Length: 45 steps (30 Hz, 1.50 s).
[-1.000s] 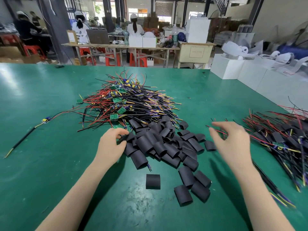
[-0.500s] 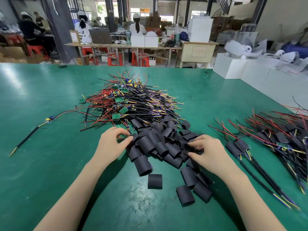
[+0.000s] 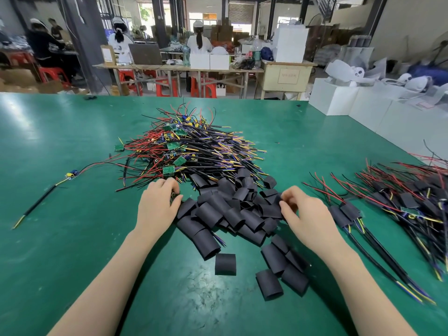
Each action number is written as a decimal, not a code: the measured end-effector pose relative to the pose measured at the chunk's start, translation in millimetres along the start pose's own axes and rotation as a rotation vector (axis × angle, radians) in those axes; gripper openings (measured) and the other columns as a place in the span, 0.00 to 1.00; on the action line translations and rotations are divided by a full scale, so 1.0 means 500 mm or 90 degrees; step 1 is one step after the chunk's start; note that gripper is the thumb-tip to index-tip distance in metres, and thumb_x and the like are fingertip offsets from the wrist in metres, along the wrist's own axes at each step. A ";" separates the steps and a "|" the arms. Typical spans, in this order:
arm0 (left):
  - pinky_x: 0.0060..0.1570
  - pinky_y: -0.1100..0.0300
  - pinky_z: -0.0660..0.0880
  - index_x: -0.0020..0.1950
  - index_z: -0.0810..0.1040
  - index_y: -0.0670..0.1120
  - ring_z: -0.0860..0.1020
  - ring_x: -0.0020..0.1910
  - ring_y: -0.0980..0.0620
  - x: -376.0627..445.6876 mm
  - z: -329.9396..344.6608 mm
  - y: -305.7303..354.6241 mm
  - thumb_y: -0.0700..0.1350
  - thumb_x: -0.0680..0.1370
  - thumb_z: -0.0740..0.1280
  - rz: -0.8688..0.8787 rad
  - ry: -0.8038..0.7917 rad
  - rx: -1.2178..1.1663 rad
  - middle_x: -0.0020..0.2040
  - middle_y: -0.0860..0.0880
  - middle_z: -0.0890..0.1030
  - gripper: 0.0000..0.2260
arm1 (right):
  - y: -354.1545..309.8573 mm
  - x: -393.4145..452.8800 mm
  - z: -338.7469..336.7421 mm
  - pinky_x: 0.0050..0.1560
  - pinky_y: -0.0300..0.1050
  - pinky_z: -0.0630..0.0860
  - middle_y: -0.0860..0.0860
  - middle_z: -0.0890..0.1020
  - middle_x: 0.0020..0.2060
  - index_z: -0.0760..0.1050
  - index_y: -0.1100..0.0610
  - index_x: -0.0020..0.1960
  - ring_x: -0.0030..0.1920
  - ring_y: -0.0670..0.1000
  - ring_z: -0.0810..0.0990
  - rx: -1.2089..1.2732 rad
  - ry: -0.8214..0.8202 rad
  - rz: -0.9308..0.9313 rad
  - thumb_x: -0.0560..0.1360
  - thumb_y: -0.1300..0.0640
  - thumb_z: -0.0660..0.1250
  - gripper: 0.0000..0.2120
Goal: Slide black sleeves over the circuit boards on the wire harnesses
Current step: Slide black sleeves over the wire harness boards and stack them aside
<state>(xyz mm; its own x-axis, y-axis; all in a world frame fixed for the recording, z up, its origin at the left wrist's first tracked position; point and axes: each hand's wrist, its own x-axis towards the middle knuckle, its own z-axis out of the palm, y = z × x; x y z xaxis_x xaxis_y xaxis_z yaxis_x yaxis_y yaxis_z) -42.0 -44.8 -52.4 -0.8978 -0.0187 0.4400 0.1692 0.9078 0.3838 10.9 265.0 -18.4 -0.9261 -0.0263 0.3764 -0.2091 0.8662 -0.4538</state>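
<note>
Green counter (image 3: 60, 238), seen from the head camera. Pile of black sleeves (image 3: 230, 212) at centre, spilling toward 6 o'clock; one loose sleeve (image 3: 225, 264) lies apart, just below the pile, with a small cluster (image 3: 281, 270) at its 3 o'clock.

Heap of unsleeved wire harnesses (image 3: 194, 149) at 12 o'clock of the sleeves, red, black, yellow and purple leads, small green circuit boards (image 3: 169, 170) showing along its near-left edge. The sleeve pile overlaps the heap's near side.

Left hand (image 3: 158, 204) at 9 o'clock of the sleeve pile, fingers curled down onto something small and dark at the heap's near edge; cannot tell what it holds, or whether it holds at all.

Right hand (image 3: 300, 214) at 3 o'clock of the pile, thumb and fingertips pinching the edge of a black sleeve (image 3: 271, 210).

Sleeved harnesses (image 3: 412, 202) piled at 3 o'clock of the right hand, two (image 3: 344, 213) lying just beside its wrist.

One single harness (image 3: 70, 174) lies well apart at 9 o'clock.
</note>
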 end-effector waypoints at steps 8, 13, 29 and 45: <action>0.61 0.55 0.61 0.62 0.76 0.37 0.69 0.62 0.39 0.008 -0.009 -0.019 0.29 0.73 0.63 -0.089 -0.013 -0.088 0.60 0.38 0.76 0.18 | 0.002 0.002 0.001 0.49 0.50 0.78 0.45 0.84 0.40 0.80 0.53 0.46 0.45 0.50 0.82 0.040 -0.004 0.007 0.72 0.62 0.70 0.06; 0.60 0.49 0.66 0.59 0.79 0.38 0.67 0.61 0.37 0.005 -0.014 -0.032 0.24 0.70 0.62 -0.082 0.032 -0.090 0.57 0.37 0.76 0.21 | -0.006 -0.003 0.007 0.45 0.46 0.77 0.42 0.83 0.38 0.79 0.48 0.44 0.44 0.48 0.82 0.016 0.019 0.010 0.71 0.58 0.71 0.06; 0.50 0.54 0.63 0.55 0.78 0.47 0.65 0.52 0.46 0.000 -0.062 -0.066 0.46 0.75 0.72 0.016 0.012 -0.015 0.48 0.44 0.74 0.10 | -0.016 -0.007 0.013 0.48 0.42 0.71 0.45 0.81 0.42 0.83 0.50 0.48 0.46 0.50 0.75 0.032 -0.050 -0.114 0.67 0.49 0.76 0.11; 0.28 0.66 0.73 0.41 0.79 0.48 0.71 0.25 0.55 0.007 -0.112 0.002 0.44 0.77 0.70 -0.095 0.136 -0.551 0.26 0.52 0.76 0.05 | -0.041 -0.012 0.060 0.42 0.42 0.70 0.49 0.77 0.39 0.83 0.52 0.48 0.41 0.50 0.75 -0.008 -0.073 -0.044 0.67 0.44 0.73 0.14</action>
<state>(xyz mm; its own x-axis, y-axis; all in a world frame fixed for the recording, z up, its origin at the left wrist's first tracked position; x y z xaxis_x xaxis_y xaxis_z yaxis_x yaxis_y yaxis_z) -22.3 -67.6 -4.7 -0.8546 -0.2672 0.4453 0.3817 0.2581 0.8875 11.6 232.6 -35.5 -0.9396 -0.1419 0.3116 -0.2700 0.8668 -0.4193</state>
